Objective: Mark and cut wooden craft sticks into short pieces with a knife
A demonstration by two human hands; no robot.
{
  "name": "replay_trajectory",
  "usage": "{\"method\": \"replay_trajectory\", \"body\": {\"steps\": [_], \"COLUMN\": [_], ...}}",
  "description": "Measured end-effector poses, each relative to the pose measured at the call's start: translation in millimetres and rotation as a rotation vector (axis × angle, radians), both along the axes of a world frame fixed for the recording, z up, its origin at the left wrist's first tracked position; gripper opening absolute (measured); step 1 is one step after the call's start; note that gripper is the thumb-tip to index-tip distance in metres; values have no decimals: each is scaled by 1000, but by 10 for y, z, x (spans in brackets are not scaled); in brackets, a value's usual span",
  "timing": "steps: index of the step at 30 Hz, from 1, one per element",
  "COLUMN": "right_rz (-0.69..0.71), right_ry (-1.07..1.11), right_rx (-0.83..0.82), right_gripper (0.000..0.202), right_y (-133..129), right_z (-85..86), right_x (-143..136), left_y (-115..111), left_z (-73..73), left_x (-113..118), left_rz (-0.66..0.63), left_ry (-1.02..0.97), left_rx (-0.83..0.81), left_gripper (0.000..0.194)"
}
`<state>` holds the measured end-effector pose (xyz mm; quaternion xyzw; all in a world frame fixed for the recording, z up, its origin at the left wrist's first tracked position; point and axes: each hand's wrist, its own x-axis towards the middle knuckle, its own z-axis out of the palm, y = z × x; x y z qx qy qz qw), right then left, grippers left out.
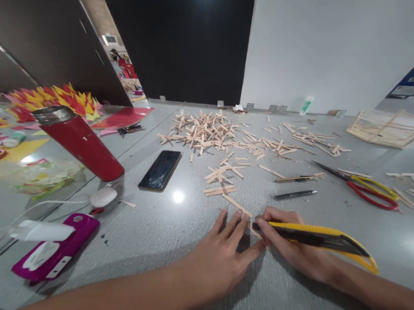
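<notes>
A yellow-and-black utility knife (318, 238) lies in the grip of my right hand (295, 247), tip pointing left. Its tip meets a wooden craft stick (236, 205) on the grey table; fingers and knife hide the exact contact. My left hand (219, 256) rests with fingers spread, fingertips on or beside the stick, thumb reaching toward my right hand. Just beyond are more craft sticks (219, 190) and a loose cluster of cut pieces (222, 173). A black pen (295, 195) lies beyond my right hand, near another thin pen-like tool (295, 179).
A large stick pile (205, 129) spreads across the back. Left stand a phone (160, 170), a tilted-looking red flask (83, 145) and a purple device (59, 246) with a white cable. Right are scissors (368, 190) and a wooden stick frame (389, 129). Panels (187, 45) rise behind.
</notes>
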<state>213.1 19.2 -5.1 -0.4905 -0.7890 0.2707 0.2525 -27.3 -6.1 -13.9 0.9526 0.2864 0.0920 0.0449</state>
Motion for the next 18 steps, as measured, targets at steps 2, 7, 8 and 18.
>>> {"method": "replay_trajectory", "body": {"steps": [2,7,8,18], "right_rz": [2,74,88,151], "right_ry": [6,12,12,-33], "right_rx": [59,133,143,208], "right_gripper": [37,37,36,34], "right_y": [-34,-41,-30,-15], "right_z": [20,-7,-21,14], "right_x": [-31,-87,-87,-36], "left_y": [-7,-17,-16,-11], "left_z": [-47,-92,-80,5], "left_x": [7,1,-1,4], "left_rz": [9,28,29,37], "left_ry": [-5,35,47,57], "left_rx": [30,28,23,51], "left_gripper": [69,73,72,76]}}
